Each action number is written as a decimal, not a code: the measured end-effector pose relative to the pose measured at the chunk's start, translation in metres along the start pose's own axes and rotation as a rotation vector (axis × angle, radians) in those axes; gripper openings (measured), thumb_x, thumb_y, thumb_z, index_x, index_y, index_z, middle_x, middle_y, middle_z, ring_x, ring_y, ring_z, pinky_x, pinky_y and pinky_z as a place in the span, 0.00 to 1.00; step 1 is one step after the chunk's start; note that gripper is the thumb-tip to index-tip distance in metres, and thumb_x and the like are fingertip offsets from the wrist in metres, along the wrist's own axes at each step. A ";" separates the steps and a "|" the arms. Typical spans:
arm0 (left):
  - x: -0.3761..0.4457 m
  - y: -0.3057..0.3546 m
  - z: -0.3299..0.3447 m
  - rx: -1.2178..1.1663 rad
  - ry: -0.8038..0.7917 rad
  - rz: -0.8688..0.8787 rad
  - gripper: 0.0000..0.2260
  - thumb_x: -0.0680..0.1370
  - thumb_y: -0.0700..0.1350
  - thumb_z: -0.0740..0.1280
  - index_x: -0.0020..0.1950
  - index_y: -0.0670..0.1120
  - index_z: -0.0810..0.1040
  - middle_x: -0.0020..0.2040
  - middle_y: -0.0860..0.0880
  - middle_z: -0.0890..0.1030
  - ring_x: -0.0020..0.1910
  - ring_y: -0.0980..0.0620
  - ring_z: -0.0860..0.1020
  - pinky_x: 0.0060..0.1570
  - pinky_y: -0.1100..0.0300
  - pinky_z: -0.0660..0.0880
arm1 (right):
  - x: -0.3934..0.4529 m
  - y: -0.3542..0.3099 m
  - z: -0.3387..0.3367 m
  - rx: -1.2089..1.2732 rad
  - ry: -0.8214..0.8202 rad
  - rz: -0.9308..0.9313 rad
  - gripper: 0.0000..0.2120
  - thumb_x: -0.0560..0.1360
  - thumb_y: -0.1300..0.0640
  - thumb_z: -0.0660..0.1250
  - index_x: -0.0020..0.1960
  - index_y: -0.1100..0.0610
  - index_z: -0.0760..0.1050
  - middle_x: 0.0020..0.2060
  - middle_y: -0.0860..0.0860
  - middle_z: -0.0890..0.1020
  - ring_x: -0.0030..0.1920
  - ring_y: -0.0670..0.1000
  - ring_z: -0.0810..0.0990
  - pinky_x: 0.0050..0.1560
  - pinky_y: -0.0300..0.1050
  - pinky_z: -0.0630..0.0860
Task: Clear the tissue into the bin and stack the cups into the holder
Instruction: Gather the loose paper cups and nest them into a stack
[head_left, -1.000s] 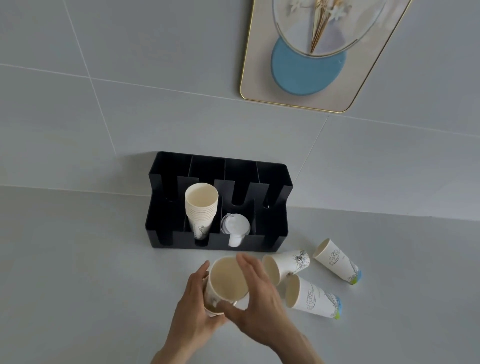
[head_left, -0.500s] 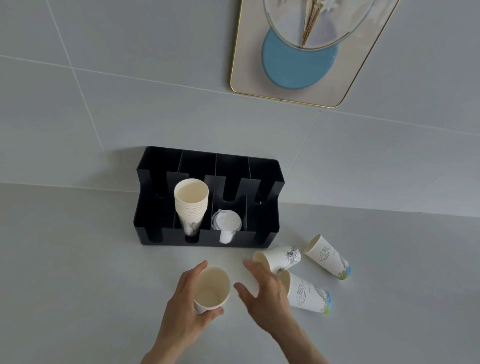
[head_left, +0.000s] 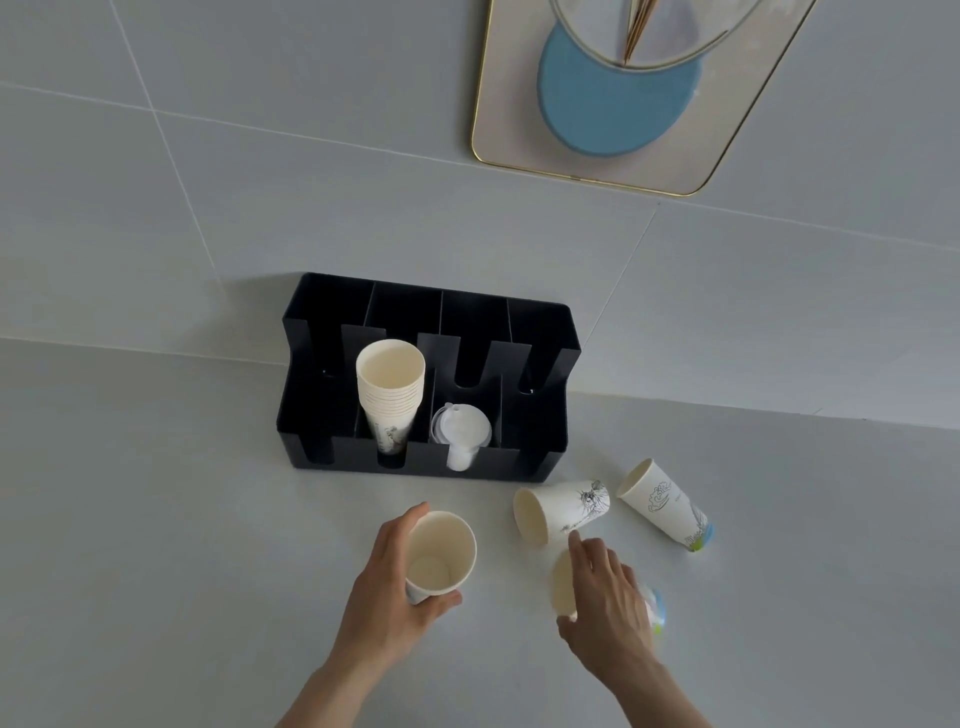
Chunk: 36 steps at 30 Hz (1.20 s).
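My right hand (head_left: 608, 603) has left the upright paper cup (head_left: 440, 557), now gripped by my left hand (head_left: 400, 587) alone, and curls over the nearest fallen cup (head_left: 563, 584), not yet closed. I judge nesting comes next; the holder (head_left: 311, 436) waits beyond.

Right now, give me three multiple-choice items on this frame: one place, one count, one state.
1. The stack of cups sits in the holder:
A. second slot from left
B. far right slot
C. outside it

2. Cups lying on their sides on the counter:
A. one
B. three
C. five

3. The left hand is:
A. empty
B. gripping an upright cup
C. inside the holder

Key: 1 A, one empty slot shows to its left. 2 B, two lie free, one under the right hand. 3 B, fingers wrap the cup, mouth up.
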<state>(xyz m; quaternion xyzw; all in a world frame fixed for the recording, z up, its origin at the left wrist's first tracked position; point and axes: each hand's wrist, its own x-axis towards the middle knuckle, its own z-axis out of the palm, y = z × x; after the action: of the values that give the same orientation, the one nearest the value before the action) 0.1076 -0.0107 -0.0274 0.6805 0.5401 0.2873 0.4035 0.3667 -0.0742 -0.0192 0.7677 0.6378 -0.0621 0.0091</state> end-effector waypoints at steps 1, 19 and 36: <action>0.000 0.000 0.000 -0.006 -0.001 0.001 0.44 0.63 0.52 0.82 0.71 0.67 0.59 0.64 0.70 0.65 0.58 0.67 0.71 0.50 0.66 0.70 | 0.000 -0.004 -0.010 0.035 0.019 -0.006 0.51 0.51 0.49 0.83 0.70 0.61 0.70 0.53 0.54 0.78 0.47 0.58 0.81 0.45 0.51 0.80; 0.005 -0.004 0.011 -0.030 0.018 0.007 0.45 0.64 0.52 0.81 0.72 0.66 0.56 0.63 0.70 0.69 0.57 0.61 0.76 0.45 0.75 0.73 | 0.005 -0.103 -0.050 0.674 0.057 -0.211 0.42 0.70 0.40 0.73 0.77 0.54 0.63 0.68 0.43 0.69 0.63 0.40 0.72 0.62 0.36 0.74; 0.005 -0.002 0.004 -0.038 -0.011 0.031 0.46 0.61 0.55 0.83 0.72 0.67 0.60 0.66 0.72 0.67 0.59 0.74 0.68 0.51 0.72 0.68 | 0.027 -0.015 -0.023 0.217 0.111 -0.038 0.40 0.65 0.74 0.70 0.76 0.55 0.68 0.74 0.51 0.72 0.74 0.58 0.70 0.70 0.55 0.72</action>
<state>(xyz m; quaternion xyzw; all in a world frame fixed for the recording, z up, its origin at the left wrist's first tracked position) 0.1114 -0.0063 -0.0316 0.6826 0.5217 0.3000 0.4147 0.3585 -0.0427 0.0013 0.7541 0.6414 -0.0880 -0.1105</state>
